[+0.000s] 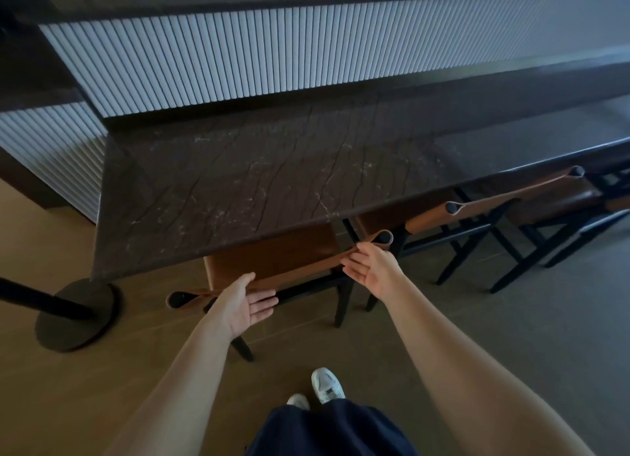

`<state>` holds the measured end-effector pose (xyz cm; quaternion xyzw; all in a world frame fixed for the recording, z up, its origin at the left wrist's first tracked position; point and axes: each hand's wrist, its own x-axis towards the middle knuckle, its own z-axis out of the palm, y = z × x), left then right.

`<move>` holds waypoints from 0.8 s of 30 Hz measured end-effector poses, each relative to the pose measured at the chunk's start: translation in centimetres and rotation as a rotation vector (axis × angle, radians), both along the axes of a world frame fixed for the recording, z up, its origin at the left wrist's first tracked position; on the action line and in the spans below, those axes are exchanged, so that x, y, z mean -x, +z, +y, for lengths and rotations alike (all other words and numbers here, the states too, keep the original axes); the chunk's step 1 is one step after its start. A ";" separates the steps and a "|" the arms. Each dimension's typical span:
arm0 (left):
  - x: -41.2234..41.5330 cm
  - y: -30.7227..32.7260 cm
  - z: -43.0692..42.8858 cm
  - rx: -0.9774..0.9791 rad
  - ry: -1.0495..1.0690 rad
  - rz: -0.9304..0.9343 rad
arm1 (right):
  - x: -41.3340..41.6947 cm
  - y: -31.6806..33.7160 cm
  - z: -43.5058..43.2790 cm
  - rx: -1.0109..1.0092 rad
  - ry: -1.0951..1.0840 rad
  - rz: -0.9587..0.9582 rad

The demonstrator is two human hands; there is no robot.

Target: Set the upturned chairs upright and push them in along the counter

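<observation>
- Facing the nearest chair, which is standing upright just ahead of both hands and tucking its tan seat under the counter edge.
- Laying the left hand flat and open against the chair's tan back strap, fingers straight, thumb over the strap, gripping nothing.
- Holding the right hand open too, palm turned inward, fingertips touching the same strap just beside its right black post, curling around nothing.
- Seeing a second chair upright just right of the right hand, also pushed under the counter, and a third chair farther right.
- Seeing a black round stand base resting on the floor left of the left hand.
- Showing white shoes below, between the forearms.
</observation>
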<state>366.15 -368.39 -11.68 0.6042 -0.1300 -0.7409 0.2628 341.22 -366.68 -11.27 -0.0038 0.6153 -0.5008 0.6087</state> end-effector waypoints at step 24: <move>16.3 7.7 12.8 0.508 -0.345 0.171 | 11.1 6.8 26.4 0.367 -0.357 0.101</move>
